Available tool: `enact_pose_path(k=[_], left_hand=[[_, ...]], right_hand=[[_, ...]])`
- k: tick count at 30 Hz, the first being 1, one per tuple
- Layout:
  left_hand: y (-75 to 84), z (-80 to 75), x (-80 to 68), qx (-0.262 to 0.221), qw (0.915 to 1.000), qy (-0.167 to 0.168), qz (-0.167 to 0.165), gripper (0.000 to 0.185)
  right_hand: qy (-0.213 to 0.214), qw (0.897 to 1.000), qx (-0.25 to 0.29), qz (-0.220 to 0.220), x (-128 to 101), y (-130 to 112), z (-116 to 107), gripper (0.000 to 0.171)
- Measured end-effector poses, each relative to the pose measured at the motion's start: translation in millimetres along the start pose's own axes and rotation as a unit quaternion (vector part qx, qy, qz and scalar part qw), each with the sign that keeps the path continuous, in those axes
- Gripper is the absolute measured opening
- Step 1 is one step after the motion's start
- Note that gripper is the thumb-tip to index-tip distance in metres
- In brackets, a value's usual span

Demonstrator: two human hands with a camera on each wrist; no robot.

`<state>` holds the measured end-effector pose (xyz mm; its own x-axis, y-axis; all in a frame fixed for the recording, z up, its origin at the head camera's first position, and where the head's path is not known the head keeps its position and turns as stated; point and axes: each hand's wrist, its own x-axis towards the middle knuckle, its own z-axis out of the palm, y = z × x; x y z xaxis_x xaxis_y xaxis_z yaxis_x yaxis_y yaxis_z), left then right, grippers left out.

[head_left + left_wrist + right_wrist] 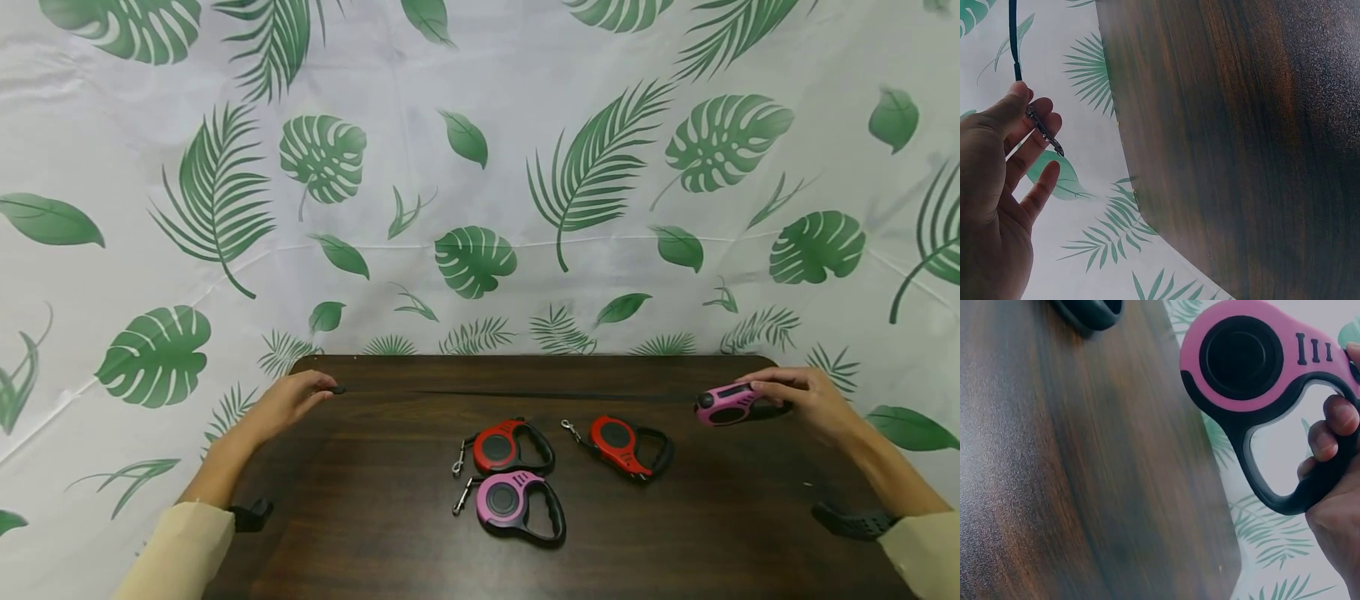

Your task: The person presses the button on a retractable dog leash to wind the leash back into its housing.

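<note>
My right hand (813,400) grips the black handle of a pink retractable dog leash (726,406), held above the table's right side. In the right wrist view, its fingers curl through the handle loop of the pink case (1291,347). The leash's black strap (510,394) is drawn out in a long line across to the left. Over the far left corner, my left hand (296,400) pinches the strap's end between thumb and fingers. The left wrist view shows the metal clip (1044,129) hanging by those fingers.
On the dark wooden table (360,517) lie a red leash (495,448), a second pink leash (504,500) just in front of it, and another red leash (615,437) to their right. A leaf-patterned cloth (405,183) hangs behind.
</note>
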<state>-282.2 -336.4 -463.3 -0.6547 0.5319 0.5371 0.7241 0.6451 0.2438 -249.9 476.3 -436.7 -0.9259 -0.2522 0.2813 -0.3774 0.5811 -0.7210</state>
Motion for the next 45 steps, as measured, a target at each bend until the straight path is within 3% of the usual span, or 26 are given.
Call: enact_pose_path(k=[8,17,24,32,39,45], left_hand=[[2.3,2.0,-1.6,-0.001,1.0,-0.004,-0.006,0.02],[1.1,5.3,-2.2,0.0,1.0,0.0,-0.003,0.021],[1.0,5.7,-3.4,0.002,1.0,0.006,0.001,0.022],[-0.5,5.9,-3.3,-0.005,1.0,0.006,0.0,0.023],[1.1,6.8,-0.9,-0.009,0.9999,0.003,-0.003,0.022],[5.2,7.8,3.0,-0.019,0.9998,0.001,-0.003,0.022]], right_hand=[[0.017,1.0,0.024,0.005,0,1,1,0.022],[0.033,0.999,-0.007,0.022,0,8,6,0.02],[0.052,0.997,0.047,0.035,5,9,10,0.019],[0.062,0.994,0.064,0.063,8,9,12,0.022],[0.06,0.987,0.123,0.081,6,10,12,0.024],[0.041,0.994,0.068,0.082,6,6,13,0.023]])
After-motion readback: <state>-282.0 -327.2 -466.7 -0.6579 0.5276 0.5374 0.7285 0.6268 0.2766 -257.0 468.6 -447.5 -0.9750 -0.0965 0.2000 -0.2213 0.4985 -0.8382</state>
